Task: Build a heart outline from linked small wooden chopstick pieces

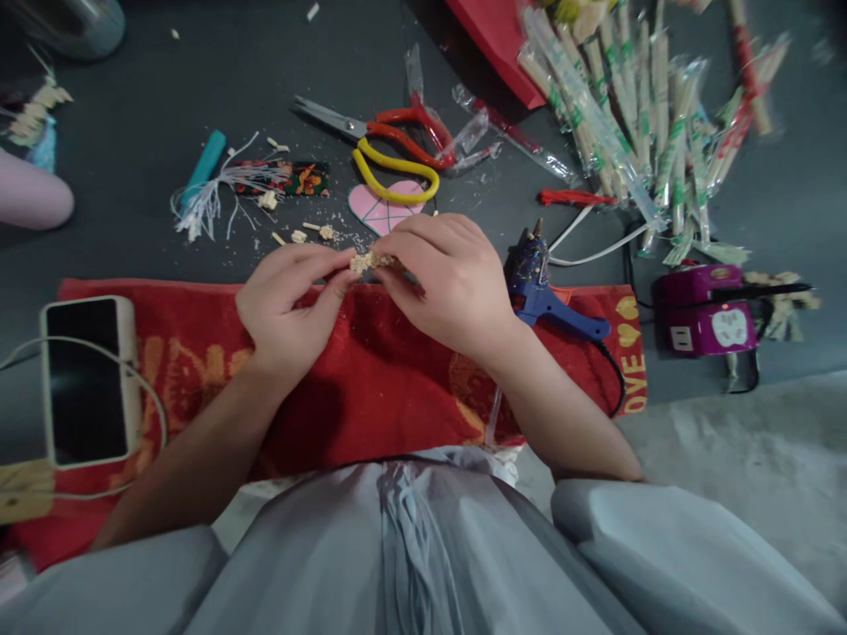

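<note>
Both hands meet over the far edge of a red towel (397, 388). My left hand (291, 300) pinches the left end of a small pale, crumbly-looking wooden piece (363, 262) between thumb and forefinger. My right hand (450, 278) closes on the same piece from the right, and its fingers hide part of it. Just beyond them lie a pink heart-shaped card (380, 210) and scissors (393, 159) with red and yellow handles. Small wooden bits (326, 232) and crumbs are scattered near my left fingers. A blue glue gun (543, 295) rests to the right of my right hand.
Wrapped chopsticks (635, 106) pile up at the back right. A purple power socket (705, 310) with cords sits at right. On the left are a phone (89, 379) under a white cable, white threads (215, 190) and a teal stick (204, 166).
</note>
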Tool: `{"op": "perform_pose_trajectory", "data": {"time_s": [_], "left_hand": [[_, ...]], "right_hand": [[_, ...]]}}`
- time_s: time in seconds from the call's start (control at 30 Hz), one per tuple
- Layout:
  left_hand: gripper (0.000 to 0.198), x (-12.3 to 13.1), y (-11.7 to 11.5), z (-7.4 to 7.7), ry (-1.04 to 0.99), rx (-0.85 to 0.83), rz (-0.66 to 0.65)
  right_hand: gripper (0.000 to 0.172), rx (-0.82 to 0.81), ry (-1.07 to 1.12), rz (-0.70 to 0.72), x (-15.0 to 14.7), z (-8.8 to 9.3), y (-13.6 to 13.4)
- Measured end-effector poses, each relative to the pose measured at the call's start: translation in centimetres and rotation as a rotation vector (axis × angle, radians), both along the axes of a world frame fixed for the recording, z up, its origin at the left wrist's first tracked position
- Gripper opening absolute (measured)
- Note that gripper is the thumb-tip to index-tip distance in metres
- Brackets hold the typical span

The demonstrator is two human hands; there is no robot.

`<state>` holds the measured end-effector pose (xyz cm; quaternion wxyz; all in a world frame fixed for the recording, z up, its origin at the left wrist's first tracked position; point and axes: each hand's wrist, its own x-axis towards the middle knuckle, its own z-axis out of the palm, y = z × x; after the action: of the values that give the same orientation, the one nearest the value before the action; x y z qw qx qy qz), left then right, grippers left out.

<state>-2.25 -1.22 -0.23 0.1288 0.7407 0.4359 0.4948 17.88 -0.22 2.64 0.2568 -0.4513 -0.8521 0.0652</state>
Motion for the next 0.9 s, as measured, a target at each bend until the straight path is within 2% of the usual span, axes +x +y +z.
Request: {"op": "perform_pose_trajectory", "data": {"time_s": [0.17, 0.37, 0.57, 0.7, 0.9], "left_hand": [[0.02, -0.5, 0.1, -0.1, 0.047, -0.172, -0.037], [0.019, -0.7, 0.5, -0.6, 0.245, -0.033, -0.029], [0.017, -0.9, 0.6, -1.5, 0.229, -0.154, -0.002], [0.02, -0.9, 0.6, -1.5, 0.24, -0.165, -0.002], [0.016, -0.6, 0.6, -1.4, 0.235, -0.152, -0.005]], "right_hand": [[0.024, -0.084, -0.041, 0.0, 0.0, -0.5, 0.5], [0.024, -0.236, -0.093, -0.002, -0.1, -0.9, 1.0], [0.021, -0.307, -0.153, -0.043, 0.0, -0.7, 1.1], [0.016, -0.302, -0.214, -0.082, -0.1, -0.7, 0.9], [0.02, -0.219, -0.209, -0.052, -0.3, -1.4, 0.7]]}}
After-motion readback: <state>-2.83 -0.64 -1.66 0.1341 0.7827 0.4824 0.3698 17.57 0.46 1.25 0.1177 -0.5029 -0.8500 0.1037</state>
